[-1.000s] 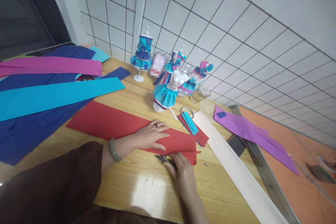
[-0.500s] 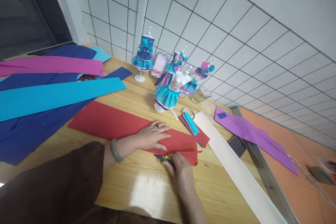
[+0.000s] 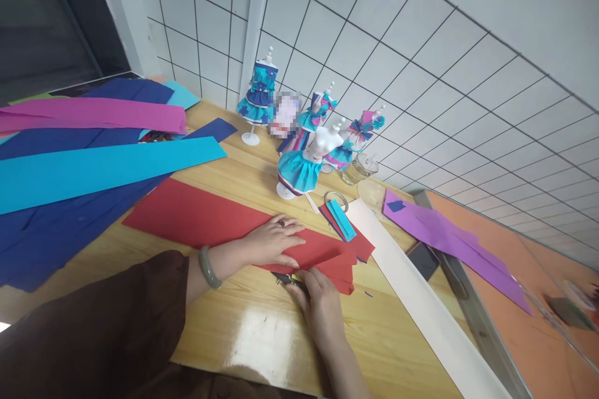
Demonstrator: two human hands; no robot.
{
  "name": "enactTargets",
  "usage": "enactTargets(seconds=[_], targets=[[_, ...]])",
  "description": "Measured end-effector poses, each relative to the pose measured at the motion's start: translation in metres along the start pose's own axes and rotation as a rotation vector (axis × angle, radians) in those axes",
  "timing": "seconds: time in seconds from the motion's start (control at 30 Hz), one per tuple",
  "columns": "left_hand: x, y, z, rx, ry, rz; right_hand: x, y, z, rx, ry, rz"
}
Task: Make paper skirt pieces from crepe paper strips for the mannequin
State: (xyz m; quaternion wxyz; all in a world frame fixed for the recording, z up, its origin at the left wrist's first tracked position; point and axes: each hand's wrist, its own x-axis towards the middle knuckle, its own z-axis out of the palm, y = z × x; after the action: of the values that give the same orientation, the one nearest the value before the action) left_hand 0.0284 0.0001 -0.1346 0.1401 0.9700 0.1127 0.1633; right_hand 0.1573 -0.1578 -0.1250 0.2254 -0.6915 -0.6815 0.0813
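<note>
My left hand lies flat, fingers together, on a long red paper strip spread across the wooden table. Just below it my right hand grips small dark scissors whose blades touch the near edge of the red strip. A jade bangle circles my left wrist above a brown sleeve.
Blue, cyan and magenta paper strips cover the table's left. Small mannequins in paper dresses stand by the grid wall, with a glass jar. A white strip, purple paper and a dark phone lie to the right.
Both hands and the scissors have edged slightly left along the red strip's near edge. Otherwise only the camera shifted a little.
</note>
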Motion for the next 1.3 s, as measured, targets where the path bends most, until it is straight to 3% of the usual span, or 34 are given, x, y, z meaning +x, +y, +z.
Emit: enactTargets(seconds=[0.2,0.43,1.3], targets=[[-0.001,-0.001,-0.007,-0.075,0.010,0.005,-0.001,0.000,-0.001,-0.031,0.026,-0.021],[-0.027,-0.023,-0.021,-0.105,-0.030,0.040,-0.001,-0.001,-0.002,-0.003,0.024,-0.017],[-0.034,-0.026,-0.019,-0.078,-0.009,0.040,0.002,-0.008,0.008,-0.063,0.048,-0.059]])
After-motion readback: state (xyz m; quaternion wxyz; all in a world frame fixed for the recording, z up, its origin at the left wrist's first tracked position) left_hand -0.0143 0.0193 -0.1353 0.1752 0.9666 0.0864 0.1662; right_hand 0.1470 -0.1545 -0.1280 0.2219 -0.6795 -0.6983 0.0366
